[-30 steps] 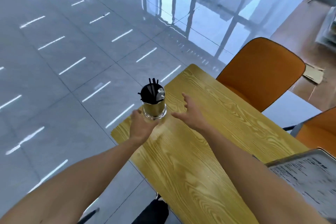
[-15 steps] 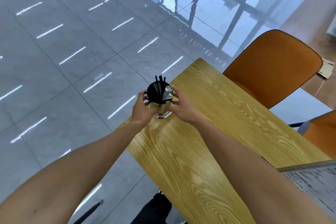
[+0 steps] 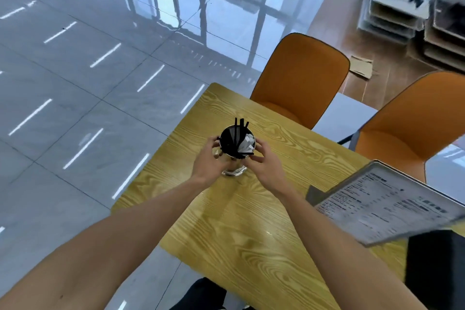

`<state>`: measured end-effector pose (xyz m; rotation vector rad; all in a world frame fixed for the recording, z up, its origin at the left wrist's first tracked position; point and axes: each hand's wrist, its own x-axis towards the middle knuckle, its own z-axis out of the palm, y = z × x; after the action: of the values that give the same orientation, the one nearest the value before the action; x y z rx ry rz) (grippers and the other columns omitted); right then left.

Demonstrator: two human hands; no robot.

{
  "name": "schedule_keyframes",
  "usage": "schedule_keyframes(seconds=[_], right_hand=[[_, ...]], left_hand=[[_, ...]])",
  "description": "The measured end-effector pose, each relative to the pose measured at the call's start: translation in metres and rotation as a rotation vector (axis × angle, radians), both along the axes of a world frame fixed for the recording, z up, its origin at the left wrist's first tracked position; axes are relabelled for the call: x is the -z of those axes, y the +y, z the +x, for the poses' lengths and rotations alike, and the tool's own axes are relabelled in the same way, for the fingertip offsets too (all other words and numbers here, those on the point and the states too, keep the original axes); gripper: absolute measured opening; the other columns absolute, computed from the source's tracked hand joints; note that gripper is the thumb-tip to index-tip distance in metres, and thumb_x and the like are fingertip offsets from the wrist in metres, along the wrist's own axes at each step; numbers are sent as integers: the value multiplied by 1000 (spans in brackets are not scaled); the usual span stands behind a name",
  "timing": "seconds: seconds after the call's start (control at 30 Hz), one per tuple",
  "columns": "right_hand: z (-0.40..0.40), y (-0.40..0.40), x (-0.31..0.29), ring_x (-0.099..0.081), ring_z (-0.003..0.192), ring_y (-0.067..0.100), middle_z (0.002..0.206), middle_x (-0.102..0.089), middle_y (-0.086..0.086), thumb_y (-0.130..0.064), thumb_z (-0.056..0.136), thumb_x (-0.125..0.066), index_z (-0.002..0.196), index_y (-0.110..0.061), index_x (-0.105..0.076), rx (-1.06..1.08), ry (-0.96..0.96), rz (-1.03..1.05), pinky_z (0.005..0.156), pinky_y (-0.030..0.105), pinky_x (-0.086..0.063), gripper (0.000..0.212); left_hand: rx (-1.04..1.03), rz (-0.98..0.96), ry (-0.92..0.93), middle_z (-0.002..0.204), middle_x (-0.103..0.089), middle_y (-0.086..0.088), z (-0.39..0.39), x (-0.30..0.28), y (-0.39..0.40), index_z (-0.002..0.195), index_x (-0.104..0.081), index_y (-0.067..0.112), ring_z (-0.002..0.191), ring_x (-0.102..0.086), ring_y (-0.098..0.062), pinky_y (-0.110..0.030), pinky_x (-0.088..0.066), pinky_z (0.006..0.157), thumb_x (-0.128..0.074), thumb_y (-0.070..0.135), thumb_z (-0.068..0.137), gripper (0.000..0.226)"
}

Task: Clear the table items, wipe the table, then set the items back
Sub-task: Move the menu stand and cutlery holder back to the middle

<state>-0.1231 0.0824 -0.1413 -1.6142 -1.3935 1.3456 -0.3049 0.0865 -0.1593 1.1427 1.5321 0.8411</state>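
Note:
A shiny metal cup (image 3: 232, 167) with a black inside, holding black sticks and white packets, stands on the yellow wood-grain table (image 3: 251, 234) toward its far left part. My left hand (image 3: 210, 158) wraps the cup's left side and my right hand (image 3: 263, 161) wraps its right side, so both hands grip it. A framed menu board (image 3: 392, 202) lies tilted at the table's right edge.
Two orange chairs (image 3: 299, 78) (image 3: 415, 118) stand along the table's far side. Glossy grey floor tiles spread to the left. Stacked shelves and trays (image 3: 402, 7) sit at the back right. A dark shape (image 3: 435, 267) is below the menu board.
My right hand came in and closed on the cup alongside my left. The cup now sits farther in from the table's left edge, and the menu board shows more.

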Motion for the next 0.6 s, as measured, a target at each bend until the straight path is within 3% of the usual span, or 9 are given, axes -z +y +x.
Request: schedule_keyframes(seconds=[0.2,0.33,0.47,0.6], right_hand=[[63,-47,2,-68,108,6,133,-61,-16,-33,91,-76,140,-31,-51,224,-37,-5,87,34,-60,56],[89,-74,7,-68,109,9,133,-61,-12,-32,91,-76,141,-28,-51,320,-26,-12,85,32,-60,57],[106,-92,14,-66,109,12,125,-63,-6,-34,92,-75,141,-30,-50,390,-57,-21,85,30,-59,55],[114,-104,15,-68,104,9,118,-67,-7,-30,91,-76,140,-27,-51,430,-47,-15,85,29,-59,55]], left_hand=[[191,-9,18,126,-60,10,67,0,-13,140,-47,25,100,-68,-12,-18,-52,74,-92,41,64,91],[297,-16,23,124,-61,13,95,5,-24,139,-47,30,106,-67,-14,-36,-58,89,-92,53,56,97],[351,-20,5,128,-61,7,119,7,-34,142,-46,23,102,-68,-13,-35,-57,92,-92,41,66,90],[383,-26,-11,132,-58,6,133,7,-41,141,-44,24,98,-68,-11,-33,-57,90,-89,46,67,89]])
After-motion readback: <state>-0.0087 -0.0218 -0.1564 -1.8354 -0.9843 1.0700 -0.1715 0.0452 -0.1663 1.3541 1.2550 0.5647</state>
